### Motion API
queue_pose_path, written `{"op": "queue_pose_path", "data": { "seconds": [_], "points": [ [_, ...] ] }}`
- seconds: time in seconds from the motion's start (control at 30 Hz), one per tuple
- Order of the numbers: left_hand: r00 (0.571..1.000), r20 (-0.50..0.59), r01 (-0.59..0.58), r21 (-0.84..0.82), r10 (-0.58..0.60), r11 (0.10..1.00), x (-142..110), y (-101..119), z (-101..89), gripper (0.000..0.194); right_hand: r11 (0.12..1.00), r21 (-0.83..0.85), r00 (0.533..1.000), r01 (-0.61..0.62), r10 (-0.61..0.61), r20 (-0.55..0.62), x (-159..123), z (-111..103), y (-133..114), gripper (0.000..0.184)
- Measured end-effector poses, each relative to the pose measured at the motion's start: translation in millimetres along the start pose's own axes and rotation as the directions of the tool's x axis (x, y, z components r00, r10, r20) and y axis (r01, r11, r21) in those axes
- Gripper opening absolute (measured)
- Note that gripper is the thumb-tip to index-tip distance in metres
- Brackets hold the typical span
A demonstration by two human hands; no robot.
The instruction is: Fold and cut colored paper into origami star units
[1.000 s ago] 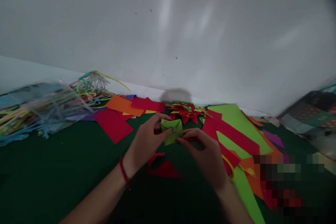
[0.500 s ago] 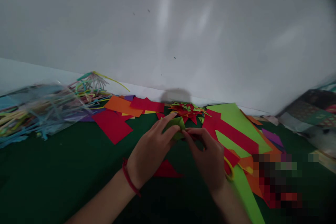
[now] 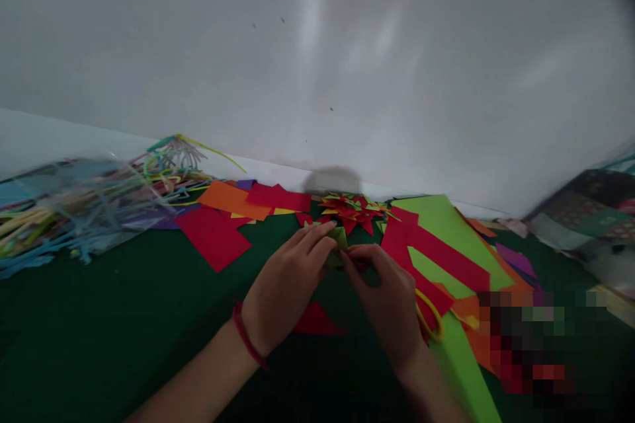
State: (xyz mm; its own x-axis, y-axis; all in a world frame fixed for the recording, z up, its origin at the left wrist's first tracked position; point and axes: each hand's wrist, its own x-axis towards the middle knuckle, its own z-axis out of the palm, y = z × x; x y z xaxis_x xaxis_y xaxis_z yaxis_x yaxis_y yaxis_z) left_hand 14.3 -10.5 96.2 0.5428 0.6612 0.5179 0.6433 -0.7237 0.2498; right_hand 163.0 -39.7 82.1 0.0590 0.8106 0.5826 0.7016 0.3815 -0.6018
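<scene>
Between my two hands is a small green piece of folded paper point(image 3: 339, 238). My left hand point(image 3: 288, 284) grips it from the left, its fingers partly covering it. The fingertips of my right hand point(image 3: 387, 297) pinch its right edge. Below my hands a red paper piece point(image 3: 317, 320) lies on the dark green tabletop point(image 3: 124, 344). Just beyond my fingers sits a pile of red and green pointed paper shapes point(image 3: 354, 208). A yellow loop point(image 3: 434, 317), perhaps a scissor handle, shows beside my right hand.
Red paper point(image 3: 213, 234) and orange paper point(image 3: 231, 199) lie to the left. Further left is a clear bag of thin colourful strips point(image 3: 99, 201). Large light green sheets point(image 3: 441, 225) with a red strip point(image 3: 451, 254) lie at right. A pale wall point(image 3: 248, 66) rises behind the table.
My right hand has shifted slightly left, uncovering more of the yellow loop. My left fingers have closed further over the green paper, so less of it shows.
</scene>
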Motion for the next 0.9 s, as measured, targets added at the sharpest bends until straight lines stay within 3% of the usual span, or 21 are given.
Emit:
{"op": "queue_pose_path", "data": {
  "seconds": [0.27,0.53,0.73,0.9],
  "points": [
    [0.999,0.02,-0.026,0.009,0.026,1.0,-2,1,-1.0,0.022,0.983,0.137,0.991,-0.123,0.113,0.078,5,-2,3,0.003],
    [1.0,-0.01,-0.025,-0.022,0.025,0.999,0,3,0.4,0.033,0.862,0.384,0.942,-0.33,0.272,0.199,7,0,11,0.021],
    [0.998,-0.055,0.007,0.002,-0.007,1.0,0,1,2.0,0.043,0.845,0.411,0.937,-0.342,0.278,0.21,9,-1,14,0.026],
    [0.997,-0.06,0.054,-0.021,-0.055,0.998,0,1,0.4,0.046,0.81,0.48,0.94,-0.336,0.254,0.229,9,-6,10,0.014]
  ]
}}
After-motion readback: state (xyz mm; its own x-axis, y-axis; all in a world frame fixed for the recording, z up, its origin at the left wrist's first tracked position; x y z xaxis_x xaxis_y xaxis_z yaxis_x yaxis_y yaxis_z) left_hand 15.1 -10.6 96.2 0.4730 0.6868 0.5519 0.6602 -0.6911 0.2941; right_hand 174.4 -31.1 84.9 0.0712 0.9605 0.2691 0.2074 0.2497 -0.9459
